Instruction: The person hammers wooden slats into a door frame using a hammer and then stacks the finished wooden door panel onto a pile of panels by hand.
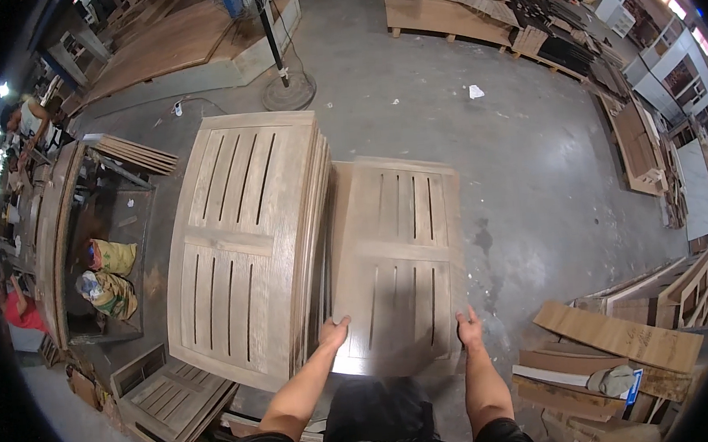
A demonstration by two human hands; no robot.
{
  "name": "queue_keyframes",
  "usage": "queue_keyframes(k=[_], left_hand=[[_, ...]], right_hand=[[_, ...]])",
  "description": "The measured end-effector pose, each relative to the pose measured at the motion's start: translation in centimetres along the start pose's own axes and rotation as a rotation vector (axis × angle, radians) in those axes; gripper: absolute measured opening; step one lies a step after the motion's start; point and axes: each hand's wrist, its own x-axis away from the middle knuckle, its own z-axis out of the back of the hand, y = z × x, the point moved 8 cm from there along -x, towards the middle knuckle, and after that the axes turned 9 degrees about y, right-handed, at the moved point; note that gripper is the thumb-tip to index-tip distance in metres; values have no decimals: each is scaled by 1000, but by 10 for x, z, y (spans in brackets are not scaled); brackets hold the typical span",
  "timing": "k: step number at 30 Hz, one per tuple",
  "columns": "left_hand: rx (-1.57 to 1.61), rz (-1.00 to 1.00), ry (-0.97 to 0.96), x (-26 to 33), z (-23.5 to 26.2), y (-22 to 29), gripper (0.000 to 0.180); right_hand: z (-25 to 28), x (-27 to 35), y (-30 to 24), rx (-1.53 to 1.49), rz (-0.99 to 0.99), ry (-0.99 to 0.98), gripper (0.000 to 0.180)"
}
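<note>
A greyish-brown wooden panel with slots (405, 253) lies in front of me, one long side towards each hand. My left hand (335, 332) is closed on its left edge near the close corner, with the thumb over the top face. Across from it, my right hand (470, 328) is at the right edge, thumb against the rim and fingers along the outer side. What is under the panel is mostly hidden. Just left of it rises a taller stack of similar slotted panels (245, 245), close to my left hand.
More slotted panels (173, 398) lie at the lower left. A dark cart (146, 235) holding sacks (113, 291) stands left. A round-based stand (289, 92) is beyond the tall stack. Wooden boards (621, 338) are piled at right. A person (35, 124) is at the far left.
</note>
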Motion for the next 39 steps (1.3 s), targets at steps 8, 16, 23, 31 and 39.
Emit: queue_keyframes(k=[8, 16, 23, 31, 39], left_hand=[[149, -119, -355, -1, -73, 0, 80], [237, -191, -207, 57, -40, -113, 42], [-118, 1, -105, 175, -34, -291, 51], [46, 168, 7, 200, -35, -456, 48], [384, 58, 549, 234, 68, -496, 34]], right_hand=[[33, -11, 56, 331, 46, -60, 47], [-3, 66, 84, 225, 60, -435, 33], [-25, 158, 181, 251, -325, -806, 28], [-85, 204, 100, 517, -43, -1078, 27], [-181, 246, 57, 697, 200, -1190, 28]])
